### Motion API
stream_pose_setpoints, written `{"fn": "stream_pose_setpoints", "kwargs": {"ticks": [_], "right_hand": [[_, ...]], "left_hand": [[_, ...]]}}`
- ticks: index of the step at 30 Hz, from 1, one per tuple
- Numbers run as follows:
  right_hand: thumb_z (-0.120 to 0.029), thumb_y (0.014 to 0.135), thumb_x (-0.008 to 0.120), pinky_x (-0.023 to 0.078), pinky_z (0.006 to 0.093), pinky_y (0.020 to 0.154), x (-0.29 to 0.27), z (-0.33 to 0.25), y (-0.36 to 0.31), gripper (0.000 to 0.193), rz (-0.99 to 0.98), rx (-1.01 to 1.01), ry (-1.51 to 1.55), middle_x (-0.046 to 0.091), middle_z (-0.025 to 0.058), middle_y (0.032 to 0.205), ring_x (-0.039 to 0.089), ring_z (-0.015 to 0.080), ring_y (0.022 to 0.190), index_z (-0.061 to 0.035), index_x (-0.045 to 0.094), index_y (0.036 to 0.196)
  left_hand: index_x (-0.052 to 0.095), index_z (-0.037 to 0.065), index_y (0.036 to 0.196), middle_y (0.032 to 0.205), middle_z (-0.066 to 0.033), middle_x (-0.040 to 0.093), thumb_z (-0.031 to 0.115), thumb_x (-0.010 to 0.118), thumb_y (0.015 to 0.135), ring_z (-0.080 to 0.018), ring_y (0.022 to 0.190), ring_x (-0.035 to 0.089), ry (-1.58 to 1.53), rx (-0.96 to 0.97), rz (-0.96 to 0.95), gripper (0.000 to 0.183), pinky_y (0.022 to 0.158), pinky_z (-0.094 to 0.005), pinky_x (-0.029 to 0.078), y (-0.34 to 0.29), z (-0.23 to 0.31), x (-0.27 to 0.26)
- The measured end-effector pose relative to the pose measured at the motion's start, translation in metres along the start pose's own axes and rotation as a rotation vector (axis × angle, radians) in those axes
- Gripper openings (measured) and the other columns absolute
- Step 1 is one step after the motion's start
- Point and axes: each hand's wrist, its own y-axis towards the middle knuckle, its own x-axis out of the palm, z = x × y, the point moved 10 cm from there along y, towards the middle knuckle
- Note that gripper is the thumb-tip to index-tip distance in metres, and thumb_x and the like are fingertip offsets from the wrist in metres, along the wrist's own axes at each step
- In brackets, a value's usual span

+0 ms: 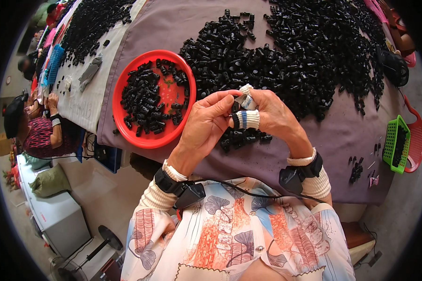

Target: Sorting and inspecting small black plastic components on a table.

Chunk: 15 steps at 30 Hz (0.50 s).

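Note:
My left hand point(202, 124) and my right hand point(279, 114) meet in front of me above the purple-covered table. Between their fingertips is a small black plastic part point(235, 107), mostly hidden by the fingers. The left thumb and forefinger pinch it. White knit finger covers point(248, 119) with blue stripes wrap fingers of my right hand, which closes on the part from the other side. A broad heap of similar black parts point(286, 65) spreads behind my hands. To the left of them sits a round red tray point(191, 77) with more black parts in it.
At the right edge stand a green basket point(390, 140) of black parts and a pink-red basket point(416, 136). A few loose parts point(356, 169) lie near there. On the left, a person point(42, 133) sits at another table with black parts point(91, 28) and a blue basket point(56, 63).

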Motion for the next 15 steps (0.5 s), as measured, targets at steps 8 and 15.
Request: {"fn": "stream_pose_setpoints", "kwargs": {"ticks": [8,15], "right_hand": [[-0.038,0.068,0.071,0.042,0.0317,0.053,0.0012,0.0007,-0.0006,0.043,0.012,-0.025,-0.048,0.053,0.0093,0.060,0.051,0.0186,0.054,0.0013,0.057,0.080],[-0.037,0.068,0.071,0.043,0.0335,0.054,0.0027,0.0086,-0.0005,0.043,0.028,-0.054,-0.040,0.055,0.0122,0.061,0.054,0.0227,0.055,0.0017,0.058,0.080]], "left_hand": [[0.058,-0.003,0.106,0.094,-0.0071,0.062,0.011,0.052,0.091,-0.0110,0.081,0.058,0.024,-0.001,0.016,0.022,0.071,-0.0240,0.050,-0.0006,-0.0011,-0.0019],[0.059,-0.002,0.105,0.094,-0.0069,0.062,0.012,0.053,0.091,-0.0104,0.080,0.058,0.046,0.007,0.016,0.021,0.067,-0.0224,0.050,0.0001,-0.0021,-0.0035]]}}
